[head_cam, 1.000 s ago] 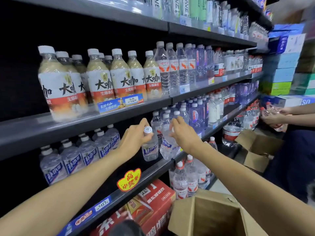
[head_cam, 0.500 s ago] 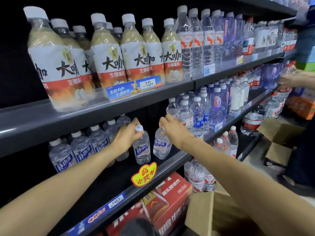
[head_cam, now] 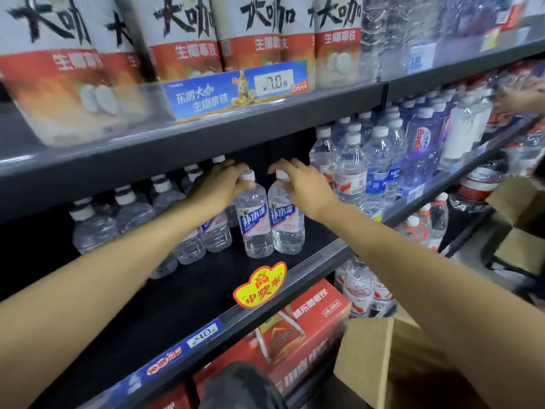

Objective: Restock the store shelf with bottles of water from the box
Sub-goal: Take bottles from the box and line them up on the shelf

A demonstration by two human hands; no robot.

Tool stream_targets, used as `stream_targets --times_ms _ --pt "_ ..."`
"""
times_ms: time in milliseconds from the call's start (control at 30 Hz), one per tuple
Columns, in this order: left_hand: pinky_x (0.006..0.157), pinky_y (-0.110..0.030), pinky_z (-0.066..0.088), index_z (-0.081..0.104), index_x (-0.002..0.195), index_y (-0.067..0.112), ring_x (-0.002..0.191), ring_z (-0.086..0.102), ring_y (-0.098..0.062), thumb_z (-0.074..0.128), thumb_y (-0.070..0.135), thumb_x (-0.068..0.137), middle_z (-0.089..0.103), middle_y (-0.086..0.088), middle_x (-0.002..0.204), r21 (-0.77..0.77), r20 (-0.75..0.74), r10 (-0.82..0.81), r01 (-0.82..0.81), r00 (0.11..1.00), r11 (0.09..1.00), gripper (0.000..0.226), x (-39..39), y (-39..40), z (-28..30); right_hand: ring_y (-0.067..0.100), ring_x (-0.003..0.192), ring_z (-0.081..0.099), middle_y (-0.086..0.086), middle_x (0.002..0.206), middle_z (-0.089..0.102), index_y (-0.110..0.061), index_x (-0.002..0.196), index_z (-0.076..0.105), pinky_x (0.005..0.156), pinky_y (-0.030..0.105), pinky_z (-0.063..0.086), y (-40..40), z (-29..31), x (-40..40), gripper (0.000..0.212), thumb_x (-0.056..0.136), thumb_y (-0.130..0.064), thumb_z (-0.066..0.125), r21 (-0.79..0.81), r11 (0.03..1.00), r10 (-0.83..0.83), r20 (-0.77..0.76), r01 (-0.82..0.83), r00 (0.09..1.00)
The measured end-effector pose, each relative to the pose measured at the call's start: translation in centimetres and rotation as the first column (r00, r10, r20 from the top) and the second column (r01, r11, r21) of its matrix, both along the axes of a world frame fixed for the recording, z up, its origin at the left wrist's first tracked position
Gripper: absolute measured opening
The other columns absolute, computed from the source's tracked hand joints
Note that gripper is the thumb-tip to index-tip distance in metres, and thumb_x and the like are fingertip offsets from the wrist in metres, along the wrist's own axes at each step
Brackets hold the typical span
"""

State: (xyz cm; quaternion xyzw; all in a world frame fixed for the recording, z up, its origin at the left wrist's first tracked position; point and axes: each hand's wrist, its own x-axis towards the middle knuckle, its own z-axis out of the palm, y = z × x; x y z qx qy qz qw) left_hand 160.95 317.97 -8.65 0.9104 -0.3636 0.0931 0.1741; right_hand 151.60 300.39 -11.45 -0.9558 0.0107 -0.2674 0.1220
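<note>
Two water bottles now stand on the middle shelf [head_cam: 309, 262], so I'd call this pair placed, or v. nearly. My left hand [head_cam: 219, 187] is at the cap of the left bottle [head_cam: 255, 216]; fingers curl round the cap and neck, so I'm gripping it up top. My right hand [head_cam: 300, 184] sits over the cap of the right bottle [head_cam: 286, 219]; fingers are spread and bent down over it, touching the cap, but I can't tell whether that's a real pinch or just resting.

Both bottles are upright, long axis vertical, caps up, bases on the shelf deck w/ blue labels facing me. They stand touching side by side, a bit back from the front lip, just right of the row of same-type bottles [head_cam: 129, 214] that runs back to the left.

Left to do, my guess: let go, maybe nudge the pair into line w/ the row, then fetch more. There's dark bare deck in front of and beside them, so room for plenty. The cardboard box [head_cam: 383, 364] is open at lower right below the shelf; can't see inside, so no idea how many remain.
</note>
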Motion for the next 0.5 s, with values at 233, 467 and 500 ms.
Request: stream_targets --times_ms 233,467,500 --pt "0.084 -0.03 0.046 0.061 0.12 0.013 0.108 0.062 -0.026 0.066 0.037 0.088 0.066 -0.011 0.118 0.039 0.119 -0.052 0.047 0.992 0.998 0.041 1.0 -0.4 0.7 0.034 0.101 0.055 0.008 0.119 0.053 -0.026 0.142 0.036 0.087 0.036 0.043 -0.4 -1.9 0.2 0.067 0.085 -0.044 0.067 0.165 0.983 0.082 -0.027 -0.077 0.996" --pt "0.086 -0.039 0.051 0.06 0.117 0.01 0.104 0.062 -0.031 0.064 0.043 0.088 0.066 -0.015 0.111 0.091 0.183 0.032 -0.049 0.983 0.995 0.044 2.1 -0.7 0.8 0.023 0.099 0.059 0.005 0.128 0.057 -0.034 0.14 0.034 0.091 0.038 0.05 -0.5 -1.6 -0.1 0.084 0.072 -0.034 0.083 0.344 0.927 0.17 -0.027 -0.151 0.985" --pt "0.088 -0.04 0.05 0.059 0.12 0.01 0.106 0.061 -0.032 0.063 0.043 0.088 0.066 -0.016 0.113 0.104 0.172 0.044 -0.062 0.984 0.993 0.046 2.4 -0.6 0.8 0.023 0.094 0.059 0.006 0.124 0.059 -0.034 0.14 0.032 0.089 0.038 0.05 -0.5 -1.7 -0.2 0.085 0.072 -0.034 0.083 0.372 0.916 0.178 -0.033 -0.153 0.984"
